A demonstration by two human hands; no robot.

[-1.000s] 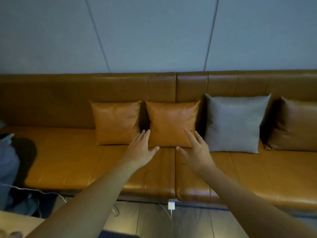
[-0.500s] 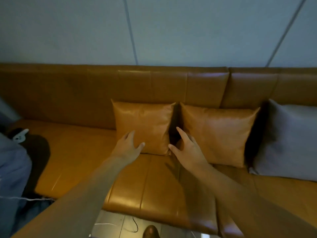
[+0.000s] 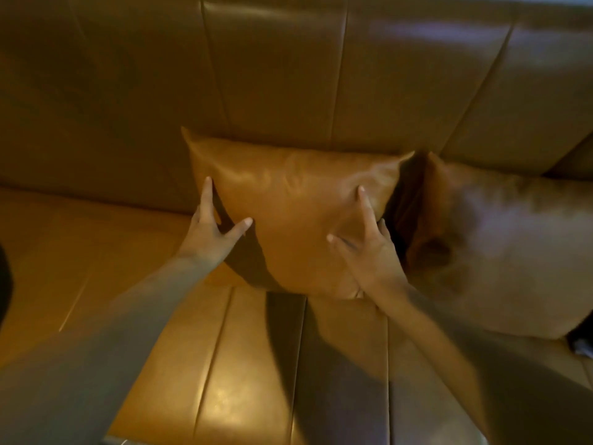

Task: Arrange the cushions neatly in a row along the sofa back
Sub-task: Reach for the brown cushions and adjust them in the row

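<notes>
A tan leather cushion (image 3: 295, 207) leans against the sofa back (image 3: 288, 75) in the middle of the view. My left hand (image 3: 208, 229) is on its left edge, fingers behind the side and thumb on the front. My right hand (image 3: 365, 248) is on its right side, forefinger and thumb spread on the front, other fingers tucked into the gap beside it. A second tan cushion (image 3: 500, 245) stands just to the right, blurred, with a narrow dark gap between the two.
The tan leather seat (image 3: 224, 364) stretches across the lower view, with bare seat to the left of the cushions. A dark object (image 3: 4, 284) shows at the far left edge. Something small and pale (image 3: 582, 348) lies at the right edge.
I have leaned in much closer and shifted left. Both hands went from hovering near the cushions to gripping the sides of the left tan cushion. The grey cushion is out of view.
</notes>
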